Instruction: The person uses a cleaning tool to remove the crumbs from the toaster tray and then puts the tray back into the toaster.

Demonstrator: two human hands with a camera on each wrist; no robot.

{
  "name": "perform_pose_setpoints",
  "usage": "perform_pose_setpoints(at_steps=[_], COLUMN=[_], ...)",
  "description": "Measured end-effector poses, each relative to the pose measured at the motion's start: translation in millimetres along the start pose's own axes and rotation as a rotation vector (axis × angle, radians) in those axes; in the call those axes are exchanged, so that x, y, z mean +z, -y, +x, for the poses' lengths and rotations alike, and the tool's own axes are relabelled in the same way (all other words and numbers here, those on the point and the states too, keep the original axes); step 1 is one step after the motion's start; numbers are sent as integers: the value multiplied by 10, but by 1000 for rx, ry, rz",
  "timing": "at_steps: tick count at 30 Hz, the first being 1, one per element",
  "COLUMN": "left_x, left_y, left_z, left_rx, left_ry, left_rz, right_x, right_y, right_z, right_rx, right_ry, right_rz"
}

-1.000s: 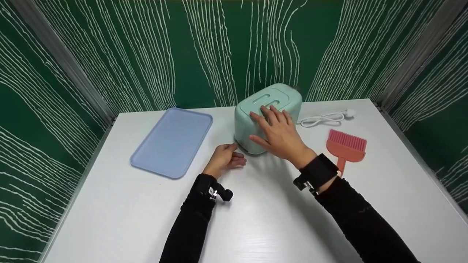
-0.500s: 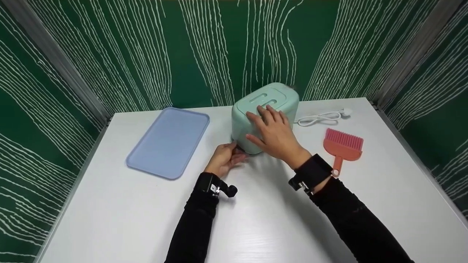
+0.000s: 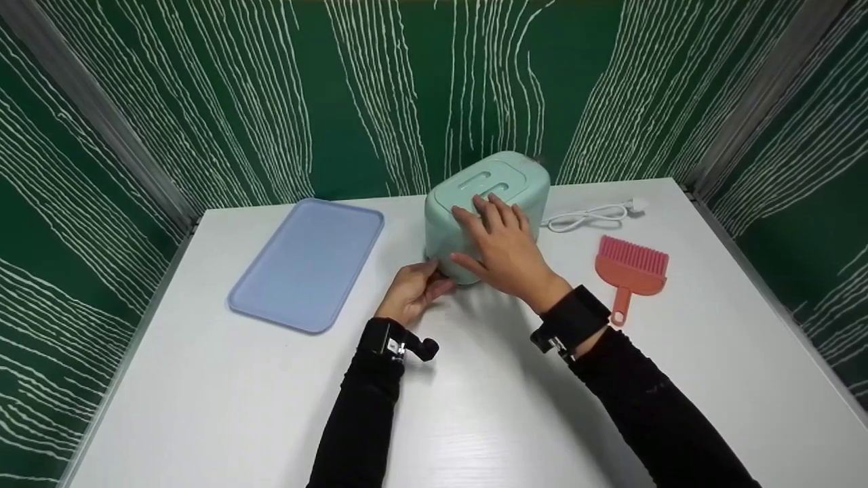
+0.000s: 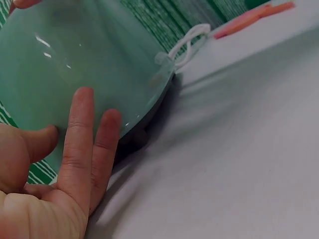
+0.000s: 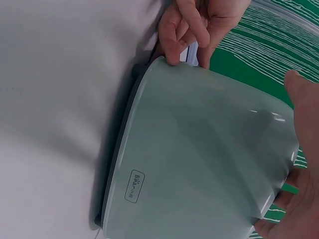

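A mint-green toaster point(image 3: 444, 224) stands at the back of the white table, set at an angle, with two slots on top. My right hand point(image 3: 508, 261) rests spread over its top edge; in the right wrist view its fingertips touch the top and the thumb is apart from the side. At the toaster's lower near-left end is my left hand point(image 3: 410, 291). In the left wrist view that thumb touches the shell and two straight fingers point(image 4: 79, 124) lie along its lower side. My left index fingertip is hidden there. A dark base point(image 5: 119, 139) shows beneath the shell.
A pale blue tray point(image 3: 308, 264) lies to the left. Behind and right of the toaster is a looped white cord with a plug point(image 3: 590, 215). An orange-red brush point(image 3: 630, 268) lies by my right forearm. Green walls border the white table point(image 3: 271, 407).
My left hand has moved in closer to the toaster's lower end, its fingers now against the shell. My right hand keeps its place on top. The whole view has shifted slightly.
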State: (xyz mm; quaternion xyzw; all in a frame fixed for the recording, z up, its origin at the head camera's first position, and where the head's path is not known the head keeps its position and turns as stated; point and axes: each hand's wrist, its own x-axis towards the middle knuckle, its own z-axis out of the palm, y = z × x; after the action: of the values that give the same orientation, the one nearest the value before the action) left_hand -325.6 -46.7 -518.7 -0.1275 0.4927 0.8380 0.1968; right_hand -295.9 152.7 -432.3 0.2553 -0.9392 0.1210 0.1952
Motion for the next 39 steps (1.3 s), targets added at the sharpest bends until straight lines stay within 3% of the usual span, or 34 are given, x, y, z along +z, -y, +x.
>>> perform_pose_setpoints(at_steps=[17, 28, 39], left_x=[-41, -28, -44], left_y=[21, 27, 15], left_z=[8, 11, 10], left_rx=[11, 4, -10], left_ry=[1, -10, 1], left_rz=[43, 40, 55], right_x=[44, 115, 124], right_y=[8, 22, 33], right_z=[-29, -22, -2], right_rx=[-19, -17, 3], right_ry=[-52, -172, -169], right_rz=[0, -51, -33])
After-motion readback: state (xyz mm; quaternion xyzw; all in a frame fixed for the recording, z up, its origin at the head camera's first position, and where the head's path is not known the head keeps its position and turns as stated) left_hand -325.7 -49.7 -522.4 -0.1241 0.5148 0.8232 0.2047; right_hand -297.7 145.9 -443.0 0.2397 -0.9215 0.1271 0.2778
